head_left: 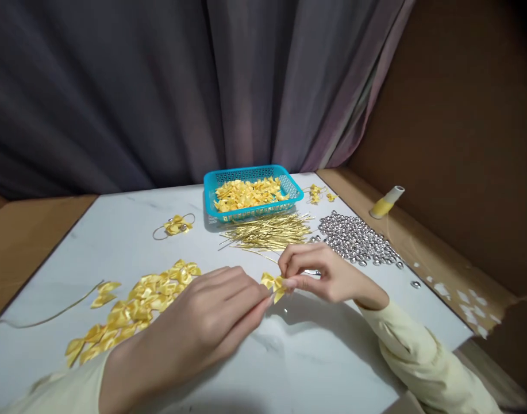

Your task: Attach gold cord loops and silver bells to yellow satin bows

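Note:
Between my two hands, just above the white table, is a yellow ribbon bow (268, 280). My left hand (222, 313) pinches its left and lower side, fingers pressed together. From the right, the thumb and index finger of my right hand (317, 270) close on the bow's other side. Part of the bow is hidden behind the fingertips. A thin gold cord seems to run near the right fingers; I cannot tell whether it is held. Left of my left hand lies a pile of yellow bows (138, 305).
A blue basket (210, 211) of yellow bows stands at the back. Before it lie gold cords (269, 231), with silver beads (353, 236) to the right. A finished-looking bow cluster (177, 225) lies left. A yellow-filled bottle (386, 202) stands on the right-hand cardboard.

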`<state>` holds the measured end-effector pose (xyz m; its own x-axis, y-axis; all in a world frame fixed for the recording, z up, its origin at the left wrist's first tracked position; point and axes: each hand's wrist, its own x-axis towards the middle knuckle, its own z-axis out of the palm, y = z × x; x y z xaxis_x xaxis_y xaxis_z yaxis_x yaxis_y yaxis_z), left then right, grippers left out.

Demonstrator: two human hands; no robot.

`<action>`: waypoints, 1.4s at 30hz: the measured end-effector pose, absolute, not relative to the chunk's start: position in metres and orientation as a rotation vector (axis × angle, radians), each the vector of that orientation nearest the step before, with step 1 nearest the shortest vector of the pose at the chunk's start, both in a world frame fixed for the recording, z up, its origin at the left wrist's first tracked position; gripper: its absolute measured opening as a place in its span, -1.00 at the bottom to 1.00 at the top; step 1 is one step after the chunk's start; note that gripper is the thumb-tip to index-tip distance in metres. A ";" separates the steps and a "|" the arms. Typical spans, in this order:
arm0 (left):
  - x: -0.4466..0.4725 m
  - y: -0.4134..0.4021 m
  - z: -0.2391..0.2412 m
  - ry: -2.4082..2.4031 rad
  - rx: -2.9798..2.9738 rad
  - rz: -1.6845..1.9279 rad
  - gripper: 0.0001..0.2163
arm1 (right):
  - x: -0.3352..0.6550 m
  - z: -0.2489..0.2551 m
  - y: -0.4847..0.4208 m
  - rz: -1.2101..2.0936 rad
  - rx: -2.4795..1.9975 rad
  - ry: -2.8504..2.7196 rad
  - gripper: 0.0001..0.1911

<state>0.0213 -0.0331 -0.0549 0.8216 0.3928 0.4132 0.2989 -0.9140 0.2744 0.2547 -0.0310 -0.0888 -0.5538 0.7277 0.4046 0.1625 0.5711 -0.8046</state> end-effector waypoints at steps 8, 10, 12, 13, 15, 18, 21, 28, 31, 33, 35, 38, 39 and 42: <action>0.041 -0.008 -0.065 1.049 2.125 0.320 -0.62 | 0.238 -0.096 -0.056 -0.017 -0.794 -2.348 -0.79; 0.043 -0.004 -0.066 1.035 1.956 0.299 -0.62 | 0.232 -0.103 -0.057 -0.210 -0.762 -2.354 -0.80; 0.044 -0.002 -0.068 1.005 1.812 0.295 -0.65 | 0.227 -0.110 -0.057 -0.319 -0.736 -2.351 -0.81; 0.044 0.000 -0.070 0.991 1.758 0.295 -0.67 | 0.225 -0.113 -0.056 -0.356 -0.734 -2.347 -0.81; 0.044 0.002 -0.074 0.969 1.690 0.301 -0.73 | 0.223 -0.118 -0.056 -0.401 -0.744 -2.327 -0.78; 0.043 0.006 -0.078 0.937 1.641 0.303 -0.75 | 0.222 -0.121 -0.057 -0.367 -0.754 -2.291 -0.81; 0.043 0.006 -0.078 0.897 1.565 0.328 -0.75 | 0.222 -0.117 -0.060 -0.235 -0.750 -2.235 -0.87; 0.043 0.005 -0.059 0.937 1.469 0.304 -0.74 | 0.232 -0.098 -0.058 0.287 -0.742 -1.891 -0.85; 0.041 0.006 -0.051 0.903 1.429 0.219 -0.74 | 0.240 -0.096 -0.054 0.371 -0.851 -1.774 -0.86; 0.040 0.005 -0.047 0.895 1.402 0.192 -0.75 | 0.244 -0.097 -0.052 0.448 -0.896 -1.740 -0.87; 0.038 0.005 -0.046 0.932 1.409 0.204 -0.79 | 0.245 -0.098 -0.052 0.542 -0.914 -1.726 -0.88; 0.036 0.005 -0.046 0.992 1.440 0.231 -0.85 | 0.244 -0.099 -0.051 0.635 -0.918 -1.719 -0.88; 0.035 0.006 -0.047 0.982 1.437 0.221 -0.85 | 0.243 -0.099 -0.051 0.650 -0.916 -1.719 -0.88; 0.036 0.007 -0.048 0.863 1.399 0.142 -0.79 | 0.241 -0.100 -0.050 0.675 -0.905 -1.708 -0.87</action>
<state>0.0355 0.0074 -0.0483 0.6966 0.5644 -0.4429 0.3930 0.2164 0.8937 0.2411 -0.0503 -0.0999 -0.1737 0.8310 0.5284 0.2447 0.5562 -0.7942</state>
